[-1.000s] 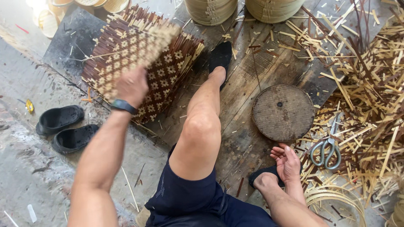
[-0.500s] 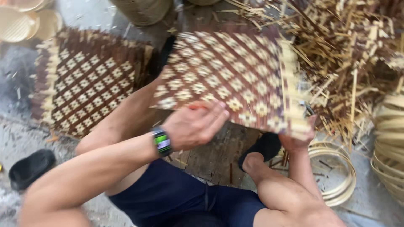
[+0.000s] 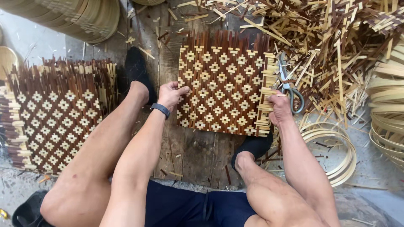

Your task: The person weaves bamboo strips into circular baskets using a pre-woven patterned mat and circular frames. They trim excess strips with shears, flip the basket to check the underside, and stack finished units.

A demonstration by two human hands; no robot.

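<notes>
A person is sitting on the floor with bare legs bent, looking down at a woven mat [image 3: 223,84]. The mat is square, with brown and pale strips making little diamond shapes. It is lying flat on a wooden board [image 3: 198,155] between the person's feet.

The left hand [image 3: 170,94] is gripping the left edge of the mat, with the thumb on top and the fingers curled under. A dark watch band [image 3: 160,110] is sitting on that wrist. The right hand [image 3: 280,110] is closing on the right edge of the mat, where the pale strip ends are sticking out.

A pair of scissors [image 3: 289,86] with grey handles is lying just beside the right hand, touching the mat's right side. Behind it, a big pile of loose strips [image 3: 336,38] is spreading over the floor. Thin bent hoops [image 3: 336,147] are lying near the right arm.

Another woven mat [image 3: 54,117] of the same kind is lying on the floor to the left, past the left leg. A stack of round trays [image 3: 80,17] is sitting at the top left. Both feet are wearing black shoes [image 3: 136,69].
</notes>
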